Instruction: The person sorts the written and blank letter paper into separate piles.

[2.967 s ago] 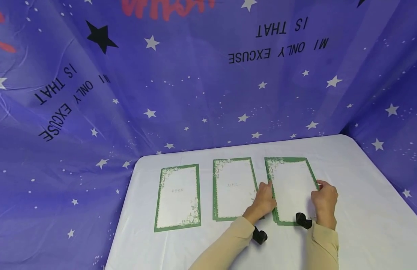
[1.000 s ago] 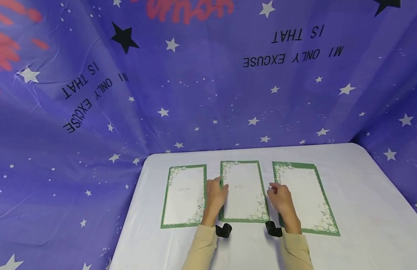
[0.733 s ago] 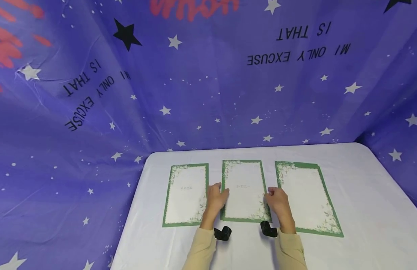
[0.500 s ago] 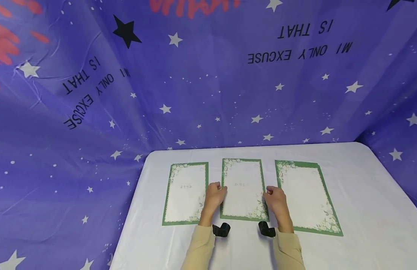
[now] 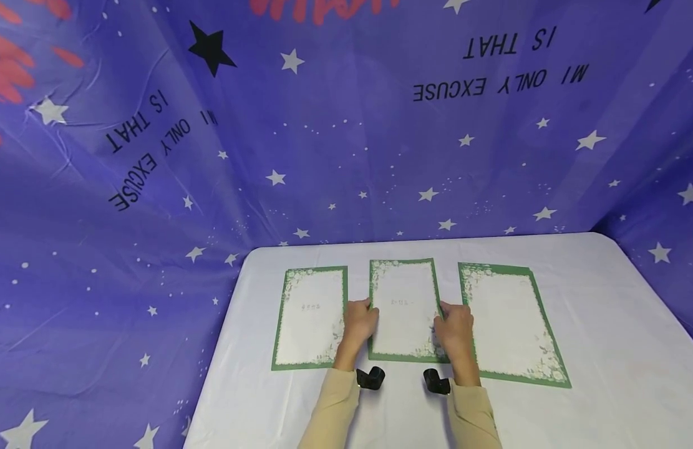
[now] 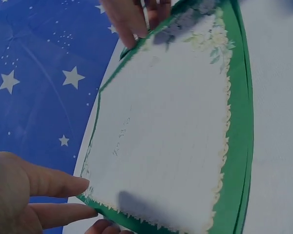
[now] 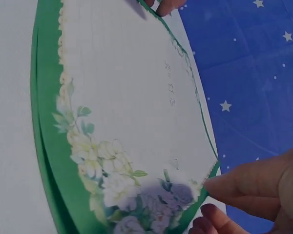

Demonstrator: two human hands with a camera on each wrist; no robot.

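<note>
In the head view, a middle stack of green-bordered paper (image 5: 403, 312) with floral corners and small faint writing lies between my hands. My left hand (image 5: 360, 324) pinches its left edge, thumb on top. On the right edge, my right hand (image 5: 456, 327) pinches it the same way, with fingertips partly hidden under the paper. Both wrist views show the paper (image 6: 171, 122) bowed, with more than one green edge layered at its near side. The right wrist view has my right thumb (image 7: 234, 183) on the paper's corner border.
A similar bordered paper (image 5: 309, 318) with writing lies to the left. To the right lies another stack of bordered paper (image 5: 511, 324), its sheets slightly out of line and no writing visible. A white-covered table (image 5: 604, 349) holds all three. Purple star-printed cloth (image 5: 346, 162) hangs behind and at the sides.
Both hands have left the right-hand paper stack and moved left to the middle one. The right hand has closed in from beside it and now pinches its right edge.
</note>
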